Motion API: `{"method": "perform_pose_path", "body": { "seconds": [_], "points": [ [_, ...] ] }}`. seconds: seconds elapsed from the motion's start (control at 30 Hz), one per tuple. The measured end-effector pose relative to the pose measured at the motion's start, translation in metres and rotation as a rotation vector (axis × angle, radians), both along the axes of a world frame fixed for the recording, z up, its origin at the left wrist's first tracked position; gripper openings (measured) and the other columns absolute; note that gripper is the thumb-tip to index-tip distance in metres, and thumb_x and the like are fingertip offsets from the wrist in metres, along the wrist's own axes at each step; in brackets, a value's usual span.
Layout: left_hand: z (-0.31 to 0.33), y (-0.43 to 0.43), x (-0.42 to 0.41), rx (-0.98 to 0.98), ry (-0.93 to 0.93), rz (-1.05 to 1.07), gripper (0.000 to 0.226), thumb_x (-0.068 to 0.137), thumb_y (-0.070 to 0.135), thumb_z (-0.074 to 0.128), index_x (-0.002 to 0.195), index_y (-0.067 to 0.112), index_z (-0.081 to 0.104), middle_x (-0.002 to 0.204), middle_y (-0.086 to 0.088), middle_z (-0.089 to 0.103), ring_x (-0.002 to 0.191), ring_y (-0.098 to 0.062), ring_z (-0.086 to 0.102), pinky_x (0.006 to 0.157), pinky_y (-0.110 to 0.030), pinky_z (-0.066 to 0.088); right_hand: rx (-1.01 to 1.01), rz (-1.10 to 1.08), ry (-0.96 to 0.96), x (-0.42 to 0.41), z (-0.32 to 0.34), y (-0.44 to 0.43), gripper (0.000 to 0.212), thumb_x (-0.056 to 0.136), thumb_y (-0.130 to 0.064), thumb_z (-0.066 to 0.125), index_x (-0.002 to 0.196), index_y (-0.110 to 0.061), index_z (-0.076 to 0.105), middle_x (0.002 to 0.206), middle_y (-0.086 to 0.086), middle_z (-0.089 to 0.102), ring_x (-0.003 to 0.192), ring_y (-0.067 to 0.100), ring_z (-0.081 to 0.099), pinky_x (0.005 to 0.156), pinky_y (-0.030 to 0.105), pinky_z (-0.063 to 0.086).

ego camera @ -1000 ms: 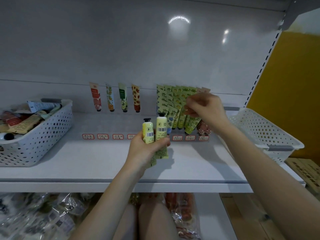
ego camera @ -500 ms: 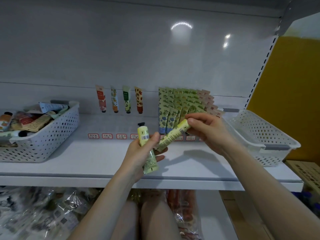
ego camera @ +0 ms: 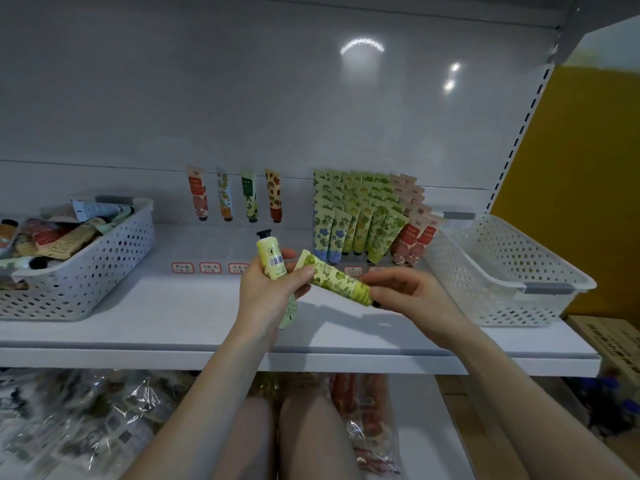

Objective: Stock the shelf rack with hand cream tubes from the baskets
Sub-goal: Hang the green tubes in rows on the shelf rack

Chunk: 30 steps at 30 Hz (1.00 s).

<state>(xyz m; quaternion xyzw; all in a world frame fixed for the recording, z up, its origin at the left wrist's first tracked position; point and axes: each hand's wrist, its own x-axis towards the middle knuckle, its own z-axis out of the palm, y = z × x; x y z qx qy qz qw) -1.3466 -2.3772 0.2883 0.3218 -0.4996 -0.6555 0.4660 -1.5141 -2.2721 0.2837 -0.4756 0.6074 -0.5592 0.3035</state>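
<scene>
Left hand (ego camera: 273, 299) grips yellow tube (ego camera: 271, 259), barcode showing; right hand (ego camera: 412, 299) pinches green tube (ego camera: 337, 282); print unreadable.

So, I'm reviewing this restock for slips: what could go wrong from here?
The left hand grips the yellow tube while its thumb also touches the green leaf tube that the right hand pinches; the yellow one may slip during the handover. The stocked tubes stand tightly packed and leaning, so pushing another in may topple neighbours.

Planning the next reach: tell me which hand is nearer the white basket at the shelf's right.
Right. The right hand, holding a green tube, is just left of the basket; the left hand, gripping a yellow tube, is farther left.
</scene>
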Motion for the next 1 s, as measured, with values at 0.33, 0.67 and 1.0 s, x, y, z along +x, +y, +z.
{"method": "perform_pose_path", "body": {
  "seconds": [0.33, 0.67, 1.0],
  "points": [
    [-0.006, 0.006, -0.014, -0.176, -0.116, -0.06, 0.024, 0.076, -0.004, 0.071, 0.079, 0.014, 0.056, 0.076, -0.003, 0.064, 0.076, -0.019, 0.064, 0.069, -0.03, 0.057, 0.103, 0.12, 0.455, 0.001, -0.002, -0.009, 0.018, 0.086, -0.014, 0.064, 0.104, -0.019, 0.067, 0.088, 0.003, 0.069, 0.072, 0.004, 0.062, 0.065, 0.015, 0.05],
    [-0.017, -0.002, -0.01, -0.1, -0.112, -0.052, 0.017, 0.081, 0.001, 0.067, 0.079, 0.014, 0.055, 0.076, -0.006, 0.065, 0.07, -0.019, 0.067, 0.06, -0.024, 0.055, -0.046, -0.605, 0.296, -0.049, 0.0, -0.024, 0.027, 0.084, -0.014, 0.067, 0.081, 0.012, 0.06, 0.077, 0.031, 0.065, 0.066, 0.038, 0.06, 0.064, 0.04, 0.049],
    [-0.024, -0.009, -0.008, -0.083, -0.13, -0.047, 0.016, 0.082, 0.002, 0.067, 0.083, 0.013, 0.056, 0.074, -0.006, 0.064, 0.063, -0.015, 0.066, 0.057, -0.022, 0.055, 0.051, -0.777, 0.355, -0.06, -0.014, -0.06, 0.023, 0.086, -0.018, 0.063, 0.069, -0.003, 0.057, 0.054, 0.003, 0.051, 0.049, 0.014, 0.043, 0.046, 0.022, 0.028]
  ]
}}
